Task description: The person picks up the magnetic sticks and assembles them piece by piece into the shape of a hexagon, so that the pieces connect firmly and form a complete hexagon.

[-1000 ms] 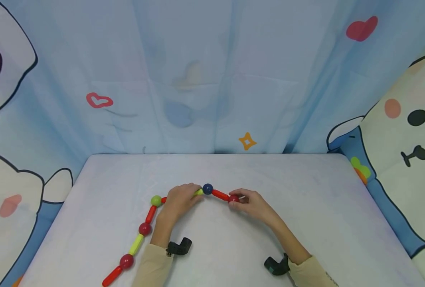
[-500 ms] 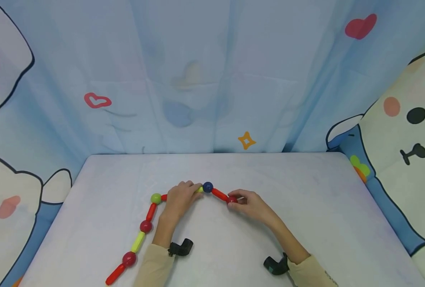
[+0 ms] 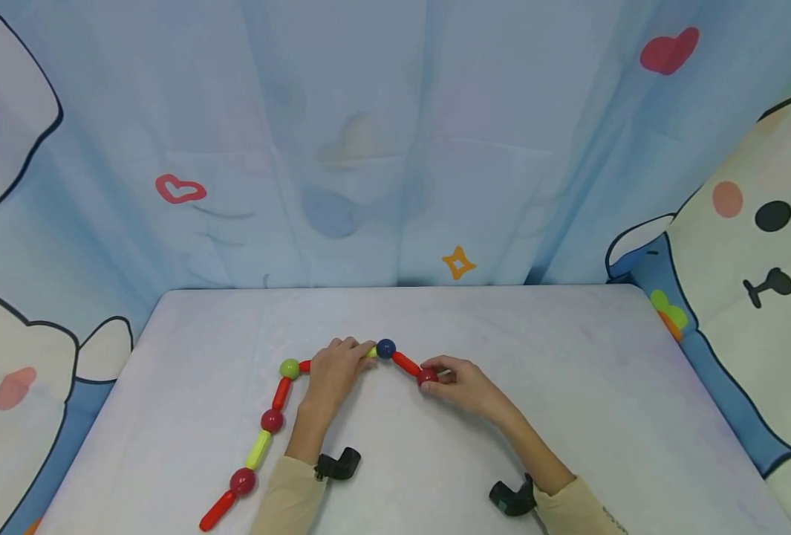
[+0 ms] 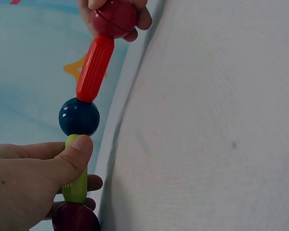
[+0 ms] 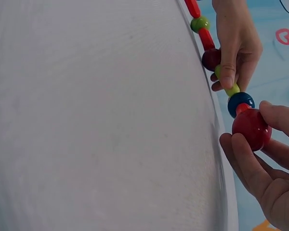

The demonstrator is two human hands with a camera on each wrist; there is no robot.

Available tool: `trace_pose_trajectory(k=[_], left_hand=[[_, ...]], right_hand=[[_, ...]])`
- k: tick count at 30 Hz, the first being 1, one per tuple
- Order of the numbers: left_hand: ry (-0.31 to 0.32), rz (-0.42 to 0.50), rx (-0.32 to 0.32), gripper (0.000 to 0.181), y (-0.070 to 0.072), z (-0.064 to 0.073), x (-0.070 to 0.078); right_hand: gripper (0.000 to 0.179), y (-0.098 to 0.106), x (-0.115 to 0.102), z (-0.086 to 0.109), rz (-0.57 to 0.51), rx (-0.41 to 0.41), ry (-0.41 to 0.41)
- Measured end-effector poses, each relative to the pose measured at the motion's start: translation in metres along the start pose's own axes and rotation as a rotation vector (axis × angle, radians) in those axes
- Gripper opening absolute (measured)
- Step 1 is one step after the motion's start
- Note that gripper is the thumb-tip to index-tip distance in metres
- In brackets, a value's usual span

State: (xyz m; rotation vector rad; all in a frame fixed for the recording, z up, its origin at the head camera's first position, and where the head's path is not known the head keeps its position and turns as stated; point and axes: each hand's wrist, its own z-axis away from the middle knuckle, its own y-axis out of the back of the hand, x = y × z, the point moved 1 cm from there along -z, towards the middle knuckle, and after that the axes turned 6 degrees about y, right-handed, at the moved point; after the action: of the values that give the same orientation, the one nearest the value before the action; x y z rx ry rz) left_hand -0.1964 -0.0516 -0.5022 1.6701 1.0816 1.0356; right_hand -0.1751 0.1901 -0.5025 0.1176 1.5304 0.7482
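A chain of coloured rods and balls bends across the table. My left hand (image 3: 331, 375) pinches a yellow-green rod (image 4: 77, 187) between thumb and fingers. That rod joins a dark red ball (image 4: 76, 219) to a dark blue ball (image 3: 385, 348). From the blue ball a red rod (image 3: 406, 363) leads to a glossy red ball (image 5: 252, 131), the chain's right end. Thumb and fingertips of my right hand (image 3: 467, 385) hold this end ball. Left of my left hand, the chain turns at a green ball (image 3: 290, 368) and runs toward the near left, partly hidden by that hand.
The chain's near-left stretch has a red ball (image 3: 272, 421), a yellow-green rod (image 3: 258, 450), another red ball (image 3: 243, 481) and a red end rod (image 3: 217, 511). A white cloth covers the table (image 3: 636, 416). Behind its far edge hangs a blue cartoon curtain (image 3: 395, 148).
My right hand has moved slightly left and nearer with the end red ball, bending the chain more at the blue ball. The near-left end has shifted a little right and away.
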Motion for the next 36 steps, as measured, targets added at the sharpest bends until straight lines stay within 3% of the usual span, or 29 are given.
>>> trace_pose_trajectory(k=[18, 31, 36], left_hand=[[0.000, 0.003, -0.019, 0.033, -0.0018, -0.0006, 0.0031], [0.031, 0.125, -0.081, 0.035, -0.0020, -0.0001, 0.0044], [0.040, 0.166, -0.091, 0.033, -0.0040, 0.0005, 0.0034]], right_hand=[[0.038, 0.0035, 0.0009, -0.0001, 0.026, 0.023, 0.001], [0.036, 0.0035, -0.0003, -0.0007, 0.098, 0.085, -0.007], [0.036, 0.0014, 0.0024, -0.0011, 0.123, 0.068, -0.008]])
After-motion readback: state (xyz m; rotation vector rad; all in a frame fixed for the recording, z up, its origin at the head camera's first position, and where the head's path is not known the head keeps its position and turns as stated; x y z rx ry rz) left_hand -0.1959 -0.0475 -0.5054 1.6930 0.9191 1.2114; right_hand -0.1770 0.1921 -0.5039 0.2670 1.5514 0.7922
